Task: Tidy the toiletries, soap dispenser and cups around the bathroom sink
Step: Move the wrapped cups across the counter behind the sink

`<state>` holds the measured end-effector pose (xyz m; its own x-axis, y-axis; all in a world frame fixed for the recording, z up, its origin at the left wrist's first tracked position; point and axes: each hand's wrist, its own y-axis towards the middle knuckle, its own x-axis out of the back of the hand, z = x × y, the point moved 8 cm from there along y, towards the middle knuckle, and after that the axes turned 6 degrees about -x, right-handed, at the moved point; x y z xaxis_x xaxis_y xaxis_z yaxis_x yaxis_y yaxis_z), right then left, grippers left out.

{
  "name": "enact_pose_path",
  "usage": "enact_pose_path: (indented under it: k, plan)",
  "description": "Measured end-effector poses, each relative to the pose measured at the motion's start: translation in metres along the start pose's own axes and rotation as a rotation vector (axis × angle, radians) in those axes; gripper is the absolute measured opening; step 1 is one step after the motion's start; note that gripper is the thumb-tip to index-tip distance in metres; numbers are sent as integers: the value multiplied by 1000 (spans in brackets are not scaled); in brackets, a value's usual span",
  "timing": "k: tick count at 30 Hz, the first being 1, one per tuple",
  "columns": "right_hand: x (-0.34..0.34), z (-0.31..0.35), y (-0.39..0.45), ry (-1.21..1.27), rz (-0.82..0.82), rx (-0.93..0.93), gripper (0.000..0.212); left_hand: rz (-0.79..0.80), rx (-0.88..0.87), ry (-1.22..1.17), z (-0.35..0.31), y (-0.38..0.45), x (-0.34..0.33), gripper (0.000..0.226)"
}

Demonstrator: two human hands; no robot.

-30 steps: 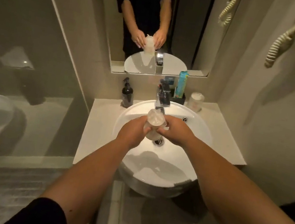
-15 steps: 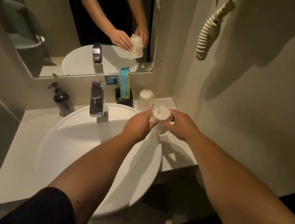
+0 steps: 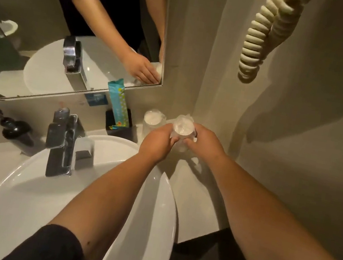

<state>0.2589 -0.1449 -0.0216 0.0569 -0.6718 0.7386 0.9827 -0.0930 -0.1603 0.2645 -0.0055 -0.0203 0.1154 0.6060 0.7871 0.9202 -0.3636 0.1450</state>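
Both hands hold one plastic-wrapped clear cup (image 3: 183,127) upright over the counter's back right corner. My left hand (image 3: 157,141) grips its left side and my right hand (image 3: 203,142) grips its right side. A second wrapped cup (image 3: 153,119) stands just to the left, close to my left hand. A teal toiletry packet (image 3: 118,103) stands in a black holder (image 3: 121,125) against the wall. The dark soap dispenser (image 3: 15,129) sits at the back left of the counter. The cup's base is hidden by my fingers.
The white round sink (image 3: 20,184) with a chrome faucet (image 3: 61,145) fills the left and centre. The mirror (image 3: 48,18) hangs above it. A coiled cream cord (image 3: 260,42) hangs on the right wall. The counter (image 3: 197,202) ends at its front right edge.
Both hands carried the wrapped cup from over the sink basin to the right and back, toward the counter corner beside the other cup. The view has swung right with them.
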Motion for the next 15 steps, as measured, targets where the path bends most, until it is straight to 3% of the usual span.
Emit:
enact_pose_path:
  k: [15]
  plan:
    - [-36,-34,75,-2,-79,-55,53,13,139,-8,45,67,-49,28]
